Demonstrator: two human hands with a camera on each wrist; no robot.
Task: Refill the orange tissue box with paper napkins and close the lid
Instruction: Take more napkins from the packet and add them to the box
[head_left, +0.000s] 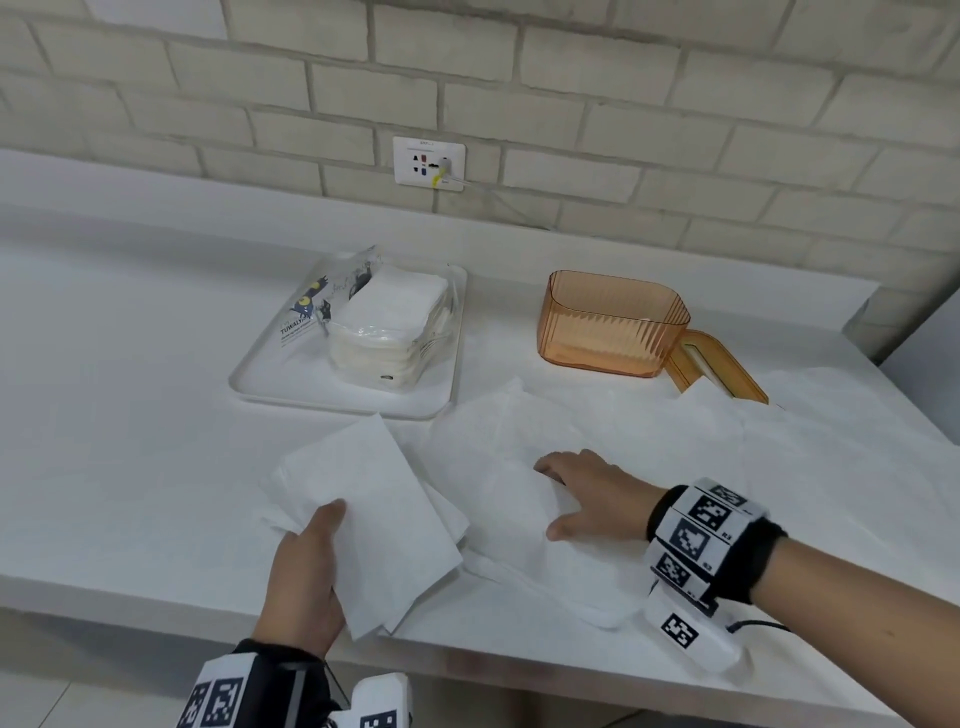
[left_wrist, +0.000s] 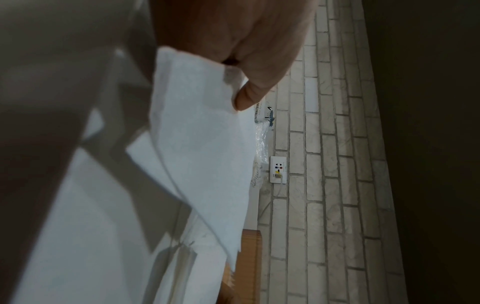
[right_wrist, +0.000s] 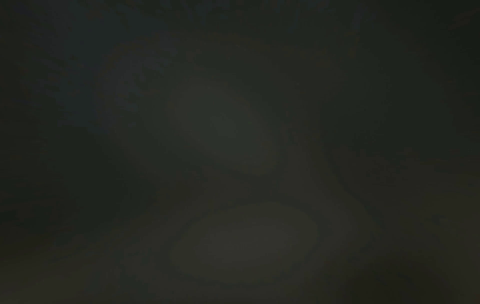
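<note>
The orange tissue box (head_left: 613, 325) stands without its lid at the back right of the white counter, and its orange lid (head_left: 714, 369) lies flat just right of it. My left hand (head_left: 306, 577) grips a folded stack of white napkins (head_left: 363, 519) near the front edge, thumb on top; the left wrist view shows the thumb (left_wrist: 249, 96) pressing the napkin stack (left_wrist: 202, 144). My right hand (head_left: 587, 491) rests on loose, spread-out napkins (head_left: 519, 452) to the right, its fingertips tucked under a raised fold. The right wrist view is dark.
A white tray (head_left: 270, 384) at the back centre carries an opened plastic pack of napkins (head_left: 384, 322). More unfolded napkins (head_left: 805, 431) cover the counter's right side. A wall socket (head_left: 428, 163) sits on the brick wall behind.
</note>
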